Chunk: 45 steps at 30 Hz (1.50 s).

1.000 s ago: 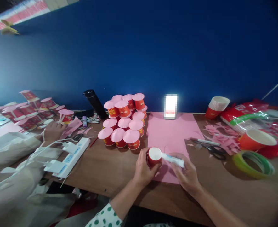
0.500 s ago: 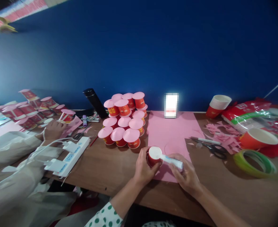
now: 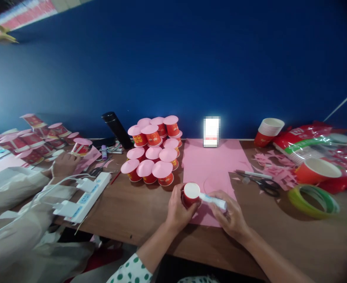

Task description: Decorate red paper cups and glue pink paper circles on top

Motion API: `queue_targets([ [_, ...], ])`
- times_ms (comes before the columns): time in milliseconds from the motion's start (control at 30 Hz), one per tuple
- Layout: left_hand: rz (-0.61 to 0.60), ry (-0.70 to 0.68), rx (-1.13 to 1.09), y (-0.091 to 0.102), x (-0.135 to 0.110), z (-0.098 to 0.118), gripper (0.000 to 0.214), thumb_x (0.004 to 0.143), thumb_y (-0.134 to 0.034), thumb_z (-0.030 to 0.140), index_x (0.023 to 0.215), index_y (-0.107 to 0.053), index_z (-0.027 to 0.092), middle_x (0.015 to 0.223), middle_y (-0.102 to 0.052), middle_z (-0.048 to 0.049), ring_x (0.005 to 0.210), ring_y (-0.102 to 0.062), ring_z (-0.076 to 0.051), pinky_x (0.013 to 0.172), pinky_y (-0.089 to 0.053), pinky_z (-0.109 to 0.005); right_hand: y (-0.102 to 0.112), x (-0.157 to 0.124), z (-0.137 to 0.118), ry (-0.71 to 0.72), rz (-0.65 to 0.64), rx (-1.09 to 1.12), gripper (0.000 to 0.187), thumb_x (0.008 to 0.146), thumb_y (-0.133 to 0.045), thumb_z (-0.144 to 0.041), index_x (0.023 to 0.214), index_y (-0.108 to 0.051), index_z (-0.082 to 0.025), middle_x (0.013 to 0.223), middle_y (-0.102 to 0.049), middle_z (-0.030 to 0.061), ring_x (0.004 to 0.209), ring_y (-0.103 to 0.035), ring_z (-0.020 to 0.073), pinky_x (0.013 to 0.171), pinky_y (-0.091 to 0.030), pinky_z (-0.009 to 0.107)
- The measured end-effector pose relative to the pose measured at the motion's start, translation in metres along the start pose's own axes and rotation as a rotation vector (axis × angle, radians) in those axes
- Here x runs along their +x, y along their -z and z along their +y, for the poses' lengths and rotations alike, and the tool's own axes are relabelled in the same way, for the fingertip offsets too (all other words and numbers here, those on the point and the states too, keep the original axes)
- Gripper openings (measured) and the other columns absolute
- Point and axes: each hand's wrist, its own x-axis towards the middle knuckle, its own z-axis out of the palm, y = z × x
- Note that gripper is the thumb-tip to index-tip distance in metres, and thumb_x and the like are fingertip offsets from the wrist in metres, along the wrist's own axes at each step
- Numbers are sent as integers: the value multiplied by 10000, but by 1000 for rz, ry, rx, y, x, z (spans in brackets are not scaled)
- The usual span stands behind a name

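Note:
My left hand (image 3: 179,208) is wrapped round a red paper cup (image 3: 191,192), its pale round end facing up. In my right hand (image 3: 228,216) is a white glue stick (image 3: 213,201), its tip at the cup's right rim. Under both hands lies a sheet of pink paper (image 3: 208,161), with a thin pink disc (image 3: 215,184) on it just beyond the glue stick. To the left stand stacked red cups (image 3: 165,179), each visible top one capped with a pink paper cone (image 3: 162,169).
A co-worker's hand (image 3: 65,164) rests near a power strip (image 3: 87,196) and more capped cups (image 3: 32,137). A black flask (image 3: 117,129) leans behind. At right are stacked cups (image 3: 269,131), scissors (image 3: 267,186), paper scraps (image 3: 279,175) and green tape (image 3: 313,201). A bright screen (image 3: 211,131) stands at the wall.
The view has shifted slightly. My left hand still holds the cup and the glue stick stays at its rim, now a little lower along the edge.

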Motion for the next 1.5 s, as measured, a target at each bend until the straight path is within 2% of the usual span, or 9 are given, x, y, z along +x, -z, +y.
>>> queue_targets([
  [200, 4, -5, 5, 0, 1, 1, 523, 685, -701, 296, 1137, -455, 200, 1051, -554, -67, 954, -548, -197, 826, -459, -332, -1, -3, 0, -166, 45, 123, 165, 816, -578, -189, 978, -599, -220, 858, -625, 32, 723, -598, 150, 645, -486, 249],
  [433, 1, 18, 18, -1, -1, -4, 576, 662, -712, 317, 1158, -450, 190, 1099, -549, -89, 998, -555, -229, 846, -471, -363, -4, 8, 7, -720, 252, 931, 278, 743, -683, -383, 940, -596, -207, 631, -595, -16, 542, -532, 96, 480, -435, 186],
  [633, 100, -67, 21, 9, -1, -2, 717, 677, -717, 323, 1281, -358, 175, 1211, -494, -147, 1095, -516, -264, 903, -456, -415, 15, 14, 10, -848, 228, 1154, 242, 726, -694, -341, 896, -572, -220, 676, -616, -19, 570, -546, 95, 483, -430, 179],
  [733, 185, -214, 42, 22, -6, 22, 504, 692, -702, 250, 1150, -499, 193, 1076, -560, -104, 1029, -533, -256, 895, -446, -423, 24, 9, -6, -825, 162, 1084, 228, 766, -651, -365, 921, -552, -229, 743, -626, 2, 612, -559, 113, 504, -443, 202],
  [800, 105, -189, -73, 24, -14, 44, 316, 729, -662, 195, 1032, -573, 212, 983, -593, -69, 940, -565, -219, 847, -465, -372, 25, 3, -22, -810, 154, 1035, 264, 773, -650, -380, 956, -545, -221, 809, -633, 31, 646, -570, 125, 526, -453, 215],
  [967, -184, 383, -672, 2, -34, 83, 433, 776, -642, 331, 1173, -553, 184, 1025, -624, -106, 871, -599, -197, 776, -491, -319, 11, -17, -52, -673, 71, 777, 228, 825, -599, -381, 966, -523, -219, 840, -645, 41, 714, -597, 150, 623, -494, 257],
  [1133, -76, 677, -972, -17, -35, 85, 250, 773, -647, 382, 853, -678, 147, 822, -663, -60, 763, -601, -149, 748, -475, -274, 4, -29, -52, -465, 22, 382, 241, 834, -591, -309, 1051, -532, -222, 1021, -632, 62, 805, -613, 155, 710, -518, 261],
  [1300, 75, 686, -929, -12, -33, 81, 240, 710, -706, 402, 778, -692, 172, 773, -666, -28, 729, -583, -126, 716, -468, -240, 13, -38, -48, -325, 109, 131, 304, 828, -590, -271, 1117, -505, -229, 903, -638, 42, 717, -624, 147, 616, -530, 227],
  [1500, 32, 697, -914, -15, -38, 82, 236, 714, -708, 377, 763, -679, 148, 746, -646, -34, 696, -569, -122, 697, -463, -244, 16, -44, -46, -207, 80, -81, 199, 868, -524, -243, 1066, -539, -249, 855, -658, 28, 728, -643, 161, 675, -531, 249],
])
